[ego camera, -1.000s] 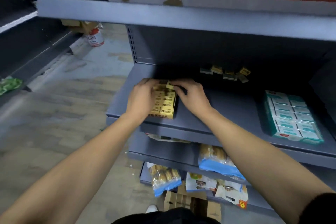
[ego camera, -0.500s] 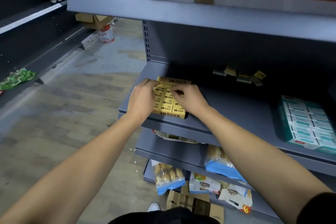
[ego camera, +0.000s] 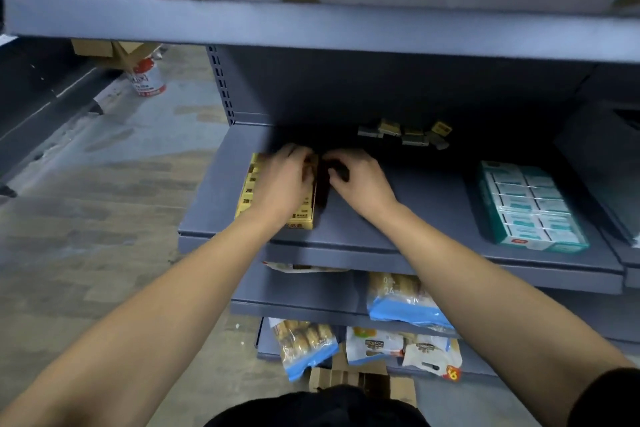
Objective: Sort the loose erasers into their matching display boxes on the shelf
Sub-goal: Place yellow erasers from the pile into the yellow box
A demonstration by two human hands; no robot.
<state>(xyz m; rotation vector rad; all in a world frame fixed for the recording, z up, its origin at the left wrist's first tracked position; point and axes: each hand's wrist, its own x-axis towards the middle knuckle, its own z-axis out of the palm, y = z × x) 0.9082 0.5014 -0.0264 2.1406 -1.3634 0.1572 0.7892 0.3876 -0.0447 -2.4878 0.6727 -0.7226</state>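
Two hands over yellow eraser box (ego camera: 247, 184) at left front of grey shelf (ego camera: 381, 229). Left hand (ego camera: 282, 184) palm-down on box, covering most of its top; fingers curled forward, fingertips blurred, grip cannot be told. Right hand (ego camera: 360, 182) just right of box, beside its right edge; fingers bent inward toward left hand, what they pinch cannot be told. Loose erasers (ego camera: 405, 133), yellow and grey, heaped at rear of shelf, well apart from both hands. Teal eraser box (ego camera: 530, 204) at right front, filled in rows. Snack bags (ego camera: 405, 302) on lower shelves.
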